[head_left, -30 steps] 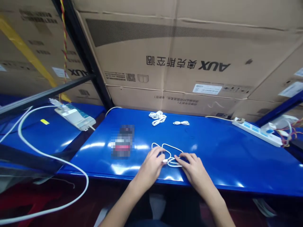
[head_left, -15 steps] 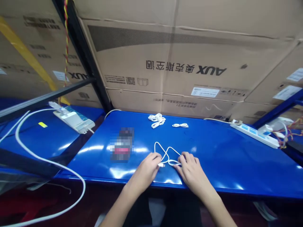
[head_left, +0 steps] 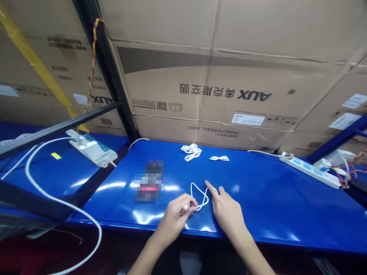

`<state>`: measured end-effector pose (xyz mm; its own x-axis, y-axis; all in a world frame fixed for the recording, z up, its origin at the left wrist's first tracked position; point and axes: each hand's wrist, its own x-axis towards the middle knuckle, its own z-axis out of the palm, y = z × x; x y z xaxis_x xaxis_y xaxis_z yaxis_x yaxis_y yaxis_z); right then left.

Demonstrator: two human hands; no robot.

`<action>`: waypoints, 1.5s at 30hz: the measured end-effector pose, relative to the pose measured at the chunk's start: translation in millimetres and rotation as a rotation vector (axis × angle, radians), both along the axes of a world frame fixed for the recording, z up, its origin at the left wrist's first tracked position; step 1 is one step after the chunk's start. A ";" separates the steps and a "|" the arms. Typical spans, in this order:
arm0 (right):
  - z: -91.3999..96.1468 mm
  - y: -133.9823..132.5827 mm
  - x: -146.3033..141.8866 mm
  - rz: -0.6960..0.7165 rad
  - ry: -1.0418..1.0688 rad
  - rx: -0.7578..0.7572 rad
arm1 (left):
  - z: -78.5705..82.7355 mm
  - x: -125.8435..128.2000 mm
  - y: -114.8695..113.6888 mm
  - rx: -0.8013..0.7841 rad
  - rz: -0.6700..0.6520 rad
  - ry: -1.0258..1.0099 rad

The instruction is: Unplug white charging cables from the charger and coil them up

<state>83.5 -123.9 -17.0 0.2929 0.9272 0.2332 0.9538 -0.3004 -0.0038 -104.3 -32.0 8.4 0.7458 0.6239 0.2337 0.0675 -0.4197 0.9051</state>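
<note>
A thin white cable (head_left: 204, 204) lies in loose loops on the blue tabletop between my hands. My left hand (head_left: 175, 215) is closed on one part of it, thumb and fingers pinched together. A white connector end (head_left: 185, 208) sticks out among those fingers. My right hand (head_left: 228, 210) rests on the other side of the loops, its index finger stretched forward over the cable. The cable runs in under its curled fingers, whose tips are mostly hidden. Farther back lie a larger white cable bundle (head_left: 191, 152) and a smaller tied white cable (head_left: 219, 158).
A pixelated dark object (head_left: 150, 181) lies left of my hands on the blue table (head_left: 272, 202). Power strips stand at left (head_left: 94, 151) and right (head_left: 309, 171). Large cardboard boxes (head_left: 160, 84) wall off the back. A thick white cord (head_left: 63, 202) loops at the left.
My left hand has turned and drawn the connector end in among its fingers. My right index finger has stretched forward, and the cable loops between the hands have changed shape.
</note>
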 end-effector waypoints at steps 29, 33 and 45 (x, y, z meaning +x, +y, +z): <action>21.6 -2.5 -16.3 0.426 0.492 0.017 | 4.3 -21.4 8.0 0.513 0.000 0.327; 23.0 -7.5 -22.8 0.440 0.404 -0.001 | 0.8 -20.9 11.6 0.597 0.032 0.233; 3.7 -15.3 -25.3 0.418 0.714 0.070 | -6.7 -6.8 9.2 0.588 0.007 0.185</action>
<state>58.3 -139.1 -13.2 0.0273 0.9827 0.1832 0.7474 0.1016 -0.6565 -111.0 -22.8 1.8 0.8031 0.4351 0.4071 0.2060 -0.8439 0.4954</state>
